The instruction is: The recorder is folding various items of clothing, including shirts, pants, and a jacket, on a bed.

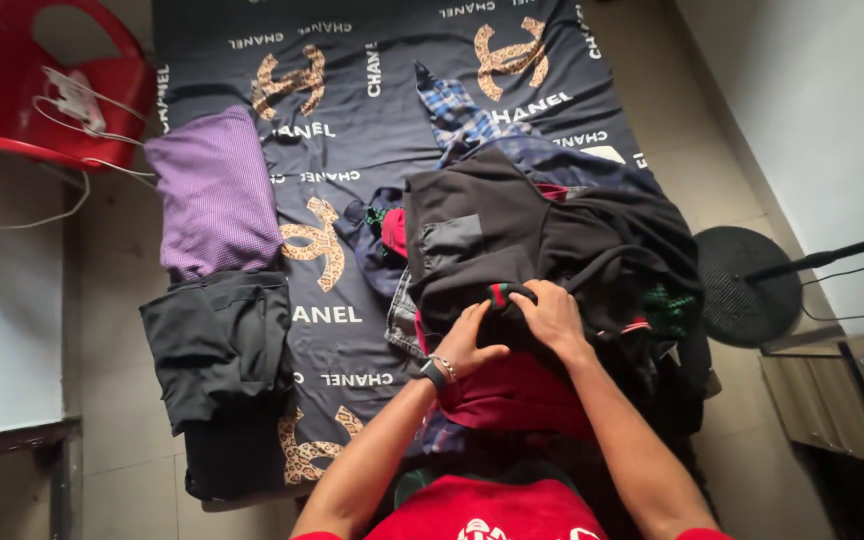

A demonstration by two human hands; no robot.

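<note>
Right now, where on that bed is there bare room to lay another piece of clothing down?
The bare strip of dark sheet runs between the folded purple cloth and the checked blue shirt, plus the top edge. It is crowded around the black garment pile, where both hands work.

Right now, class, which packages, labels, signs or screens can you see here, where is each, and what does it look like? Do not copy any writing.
No packages, signs or lit screens show.
Bedsheet: spread under the clothes, dark, printed all over with white lettering and leopard-patterned emblems.
Watch: on the left wrist, small, dark; its face cannot be made out.
</note>
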